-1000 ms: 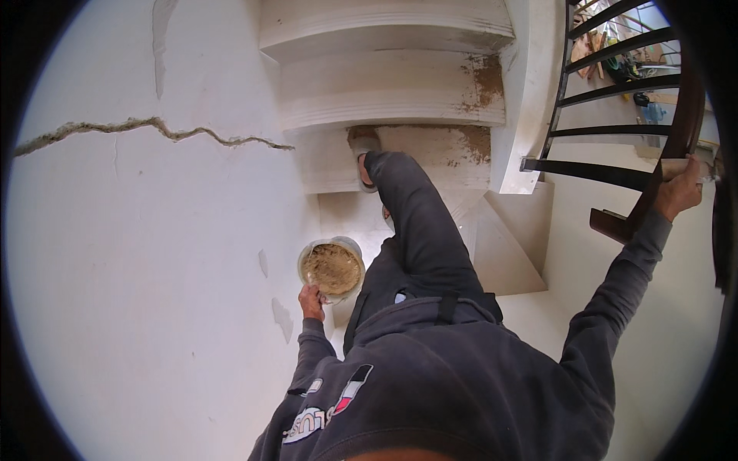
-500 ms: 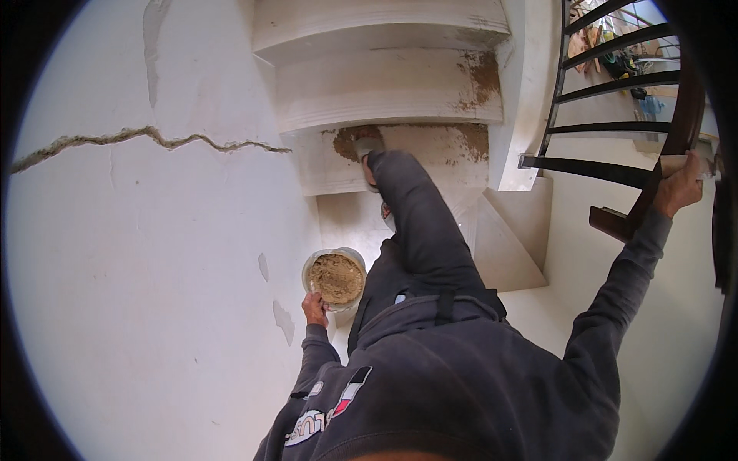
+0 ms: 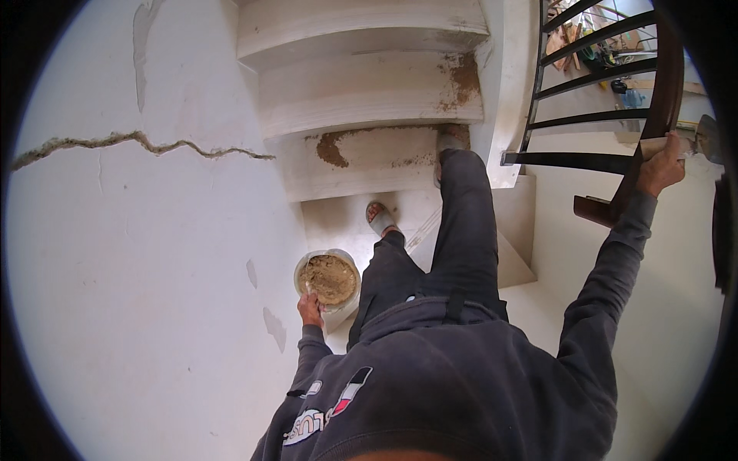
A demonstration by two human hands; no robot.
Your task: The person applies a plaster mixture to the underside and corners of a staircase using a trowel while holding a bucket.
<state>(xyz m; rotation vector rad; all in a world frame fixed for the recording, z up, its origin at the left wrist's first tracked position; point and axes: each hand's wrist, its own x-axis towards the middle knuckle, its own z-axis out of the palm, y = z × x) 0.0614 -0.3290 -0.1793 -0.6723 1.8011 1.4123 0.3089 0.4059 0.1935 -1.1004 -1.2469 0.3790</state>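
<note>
At the left, by the wall, my left hand (image 3: 310, 309) is closed on the near edge of a pale bucket (image 3: 297, 270), where its handle seems to be. Brown, sandy mortar (image 3: 330, 280) fills it nearly to the rim. Far to the right, my right hand (image 3: 663, 166) is closed round the pale handle of a trowel (image 3: 708, 139), with its grey blade sticking out past the fingers. That hand lies against the dark wooden handrail (image 3: 667, 69); whether it also grips the rail, I cannot tell.
Pale stairs (image 3: 369, 84) rise ahead, with brown smears on the treads. A jagged crack (image 3: 138, 138) runs across the white wall (image 3: 115, 292) at left. Dark metal railing bars (image 3: 600, 82) flank the right side. My sandalled left foot (image 3: 378, 218) stands below the step under my right foot (image 3: 453, 140).
My right foot shows further right on the step, and my left foot has come into view lower down. Both hands keep their hold. The view has shifted slightly.
</note>
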